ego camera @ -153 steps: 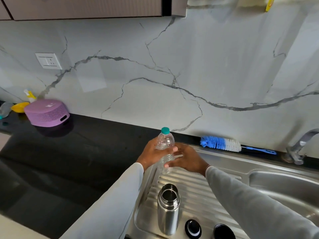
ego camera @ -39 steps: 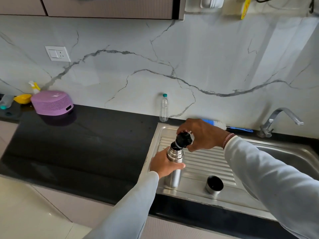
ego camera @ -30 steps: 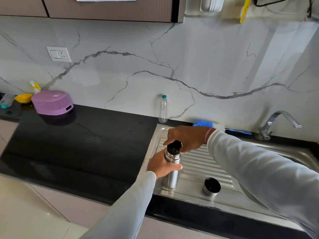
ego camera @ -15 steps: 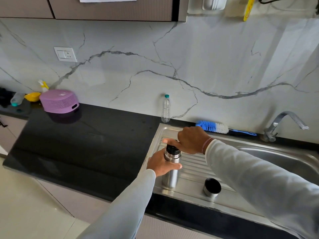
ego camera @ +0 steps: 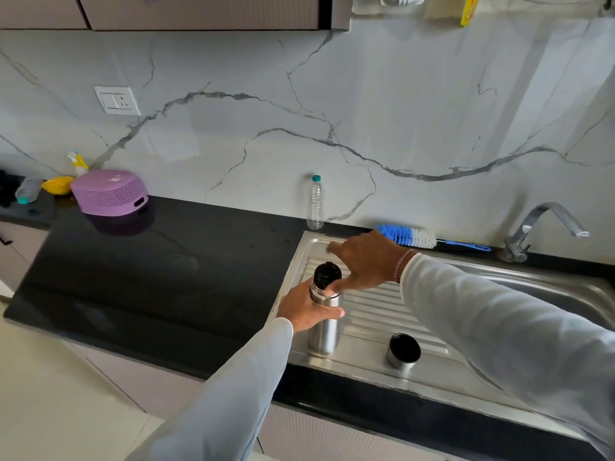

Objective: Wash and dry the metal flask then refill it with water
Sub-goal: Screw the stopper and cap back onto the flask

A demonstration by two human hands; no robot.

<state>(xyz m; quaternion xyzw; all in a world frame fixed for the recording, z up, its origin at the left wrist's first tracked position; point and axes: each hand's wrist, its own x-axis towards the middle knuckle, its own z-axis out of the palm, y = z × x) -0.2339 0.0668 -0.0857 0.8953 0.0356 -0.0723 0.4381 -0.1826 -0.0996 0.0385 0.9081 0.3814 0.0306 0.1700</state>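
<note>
1. Black polished stone countertop: we see it along the marble-patterned wall, carrying a stainless steel sink unit with ribbed drainboard and a curved chrome tap.
2. Lilac perforated plastic basket: we log it upturned at far left.
3. Cylindrical brushed-steel flask: it stands upright on the drainboard, its black stopper seated in the neck.
4. Our left hand: arm reaching forward, fingers wrapped around the flask's upper body.
5. Our right hand: arm crossing from the right, fingers spread wide above the stopper, thumb tip touching the flask's shoulder, gripping nothing.
6. Blue-and-white bristle bottle brush: lying behind the sink.
7. Clear plastic bottle with teal cap: upright against the wall.
8. Steel cup-lid with black lining: right of the flask, apart.
</note>
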